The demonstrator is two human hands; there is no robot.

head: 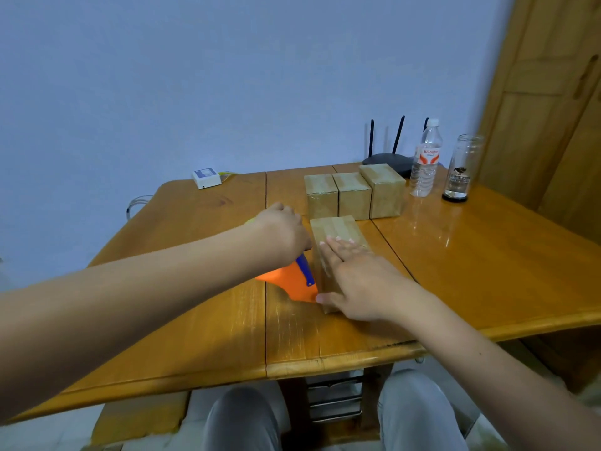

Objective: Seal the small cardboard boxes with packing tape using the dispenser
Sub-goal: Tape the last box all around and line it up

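While a small white rectangular device (206, 178) lies at the far left edge of the glossy orange-brown wooden table (182, 307), the left hand (282, 233) is seen nearer the middle, its fingers curled round the orange plastic tape dispenser with a blue part (292, 278). The dispenser is held low over the table, just beside the left face of the near small brown cardboard box (336, 229); whether it touches the box cannot be told. On top of that box the right hand (357, 281) is laid flat, fingers straight and close together, with the thumb reaching down the box's near left corner. Glossy tape is visible on the box's top. Beyond it, a row of three similar taped cardboard boxes (354, 193) is set side by side, touching or nearly so. Behind the row a black router with upright antennas (387, 156) is placed against the blue wall. To the right, a clear plastic water bottle with a red and white label (425, 161) is stood, and further right a clear glass jar on a black base (461, 169). At the far right a wooden door (553, 92) is seen.
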